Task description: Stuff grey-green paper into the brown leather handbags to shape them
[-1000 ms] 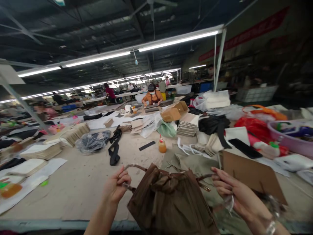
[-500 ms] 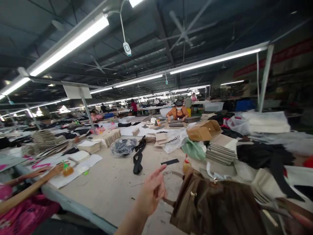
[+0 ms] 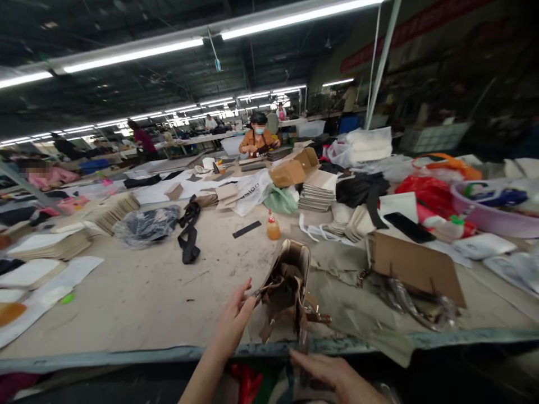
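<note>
A brown handbag (image 3: pixel 290 280) stands near the table's front edge, its top gaping toward me and its lining showing. At the bag's left side is my left hand (image 3: pixel 233 320), with thumb and fingers closed on its edge or handle. Below the bag, at the table edge, my right hand (image 3: pixel 332 373) has its fingers stretched out to the left, close to a handle that hangs down. Whether the right fingertips touch that handle, I cannot tell. Just beyond the bag stands a small glue bottle (image 3: pixel 273 229) with a red tip, beside a black strip (image 3: pixel 247 229).
Olive fabric (image 3: pixel 349 292) and a brown panel (image 3: pixel 416 269) lie to the right, with a phone (image 3: pixel 408 226) behind. A plastic-wrapped black bundle (image 3: pixel 147 224), stacked panels (image 3: pixel 318 191) and a cardboard box (image 3: pixel 290 171) sit farther back. A co-worker (image 3: pixel 259 137) works across the table.
My view has swung right and down. The handbag has turned so that its open top faces me. My left hand, earlier pointing with a finger, is now at the bag; my right hand shows clearly.
</note>
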`<state>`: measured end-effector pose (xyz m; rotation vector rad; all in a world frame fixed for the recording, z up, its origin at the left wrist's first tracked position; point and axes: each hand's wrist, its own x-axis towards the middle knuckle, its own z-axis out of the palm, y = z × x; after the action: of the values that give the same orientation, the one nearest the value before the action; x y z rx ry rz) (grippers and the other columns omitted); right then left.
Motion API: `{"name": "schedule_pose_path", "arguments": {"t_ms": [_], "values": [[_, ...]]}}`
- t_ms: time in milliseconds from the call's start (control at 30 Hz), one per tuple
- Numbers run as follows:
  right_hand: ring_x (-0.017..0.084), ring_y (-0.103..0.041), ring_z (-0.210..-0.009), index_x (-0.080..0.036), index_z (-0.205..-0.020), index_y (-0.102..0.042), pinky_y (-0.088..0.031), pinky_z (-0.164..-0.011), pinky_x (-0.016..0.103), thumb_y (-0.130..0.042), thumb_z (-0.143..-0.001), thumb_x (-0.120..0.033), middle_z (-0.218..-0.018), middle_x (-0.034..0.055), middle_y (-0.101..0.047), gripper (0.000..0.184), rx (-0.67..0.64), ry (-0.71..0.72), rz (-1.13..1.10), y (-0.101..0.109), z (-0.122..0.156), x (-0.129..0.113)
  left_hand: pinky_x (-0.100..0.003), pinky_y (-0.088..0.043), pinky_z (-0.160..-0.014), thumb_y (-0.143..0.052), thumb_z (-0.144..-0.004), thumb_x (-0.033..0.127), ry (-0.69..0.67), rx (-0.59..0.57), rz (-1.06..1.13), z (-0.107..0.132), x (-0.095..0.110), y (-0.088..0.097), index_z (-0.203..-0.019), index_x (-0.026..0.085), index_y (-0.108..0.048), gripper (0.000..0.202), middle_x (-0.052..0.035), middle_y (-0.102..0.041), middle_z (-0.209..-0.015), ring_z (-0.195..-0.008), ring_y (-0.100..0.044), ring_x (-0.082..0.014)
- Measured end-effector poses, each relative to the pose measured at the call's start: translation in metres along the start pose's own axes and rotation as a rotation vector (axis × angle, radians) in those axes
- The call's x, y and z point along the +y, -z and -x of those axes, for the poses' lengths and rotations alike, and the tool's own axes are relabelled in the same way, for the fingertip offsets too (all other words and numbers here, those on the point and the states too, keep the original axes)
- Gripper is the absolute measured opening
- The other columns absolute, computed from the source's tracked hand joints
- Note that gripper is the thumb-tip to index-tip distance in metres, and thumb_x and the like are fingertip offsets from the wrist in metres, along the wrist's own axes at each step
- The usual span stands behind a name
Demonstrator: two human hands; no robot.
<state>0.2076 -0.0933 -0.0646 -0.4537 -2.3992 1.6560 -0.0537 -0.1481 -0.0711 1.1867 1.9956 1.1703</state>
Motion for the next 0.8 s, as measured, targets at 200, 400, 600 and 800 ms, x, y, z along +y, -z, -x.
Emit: {"name": "schedule_pose_path", "arguments": {"t_ms": [200, 400, 600, 800], "values": [[0.024, -0.062, -0.106, -0.018, -0.138, -0.044, -0.047, -0.090, 0.028, -0.064, -0.075, -0.031, -0.121, 0.0129, -0.062, 0.067, -0.123, 0.013, 0.102, 0.002, -0.011, -0.014, -0.045, -0.031, -0.107, -0.062, -0.078, 0.045, -0.094, -0.035, -0.259, -0.015, 0.027, -0.014, -0.140, 0.013, -0.036, 0.075, -0.0150, -0.046, -0.139, -0.129, -0.041, -0.0293], [0.017, -0.064, -0.084, -0.023, -0.119, -0.059, -0.048, -0.077, 0.026, -0.049, -0.090, -0.024, -0.094, 0.0041, -0.069, 0.031, 0.361, -0.030, 0.561, 0.033, -0.017, -0.068, -0.041, -0.041, -0.099, -0.056, -0.083, 0.036, -0.195, -0.065, -0.271, -0.031, 0.029, -0.023, -0.129, 0.017, -0.051, 0.050, -0.0101, -0.061, -0.125, -0.115, -0.055, -0.0275], [0.022, -0.055, -0.088, -0.016, -0.085, -0.063, -0.042, -0.078, 0.033, -0.051, -0.090, -0.030, -0.085, 0.0072, -0.064, 0.020, 0.371, 0.015, 0.999, 0.068, -0.076, -0.078, -0.041, -0.046, -0.090, -0.055, -0.083, 0.040, -0.162, -0.101, -0.339, -0.041, 0.040, -0.026, -0.127, 0.021, -0.054, 0.048, -0.0086, -0.066, -0.114, -0.107, -0.060, -0.0302], [0.023, -0.063, -0.074, -0.013, -0.072, -0.068, -0.041, -0.075, 0.038, -0.062, -0.079, -0.021, -0.073, 0.0103, -0.069, 0.012, 0.086, -0.254, 1.117, 0.072, -0.098, -0.064, -0.036, -0.049, -0.078, -0.057, -0.079, 0.028, -0.110, -0.170, -0.244, -0.050, 0.032, -0.016, -0.109, 0.020, -0.066, 0.033, -0.0052, -0.072, -0.092, -0.089, -0.065, -0.0264]]}}
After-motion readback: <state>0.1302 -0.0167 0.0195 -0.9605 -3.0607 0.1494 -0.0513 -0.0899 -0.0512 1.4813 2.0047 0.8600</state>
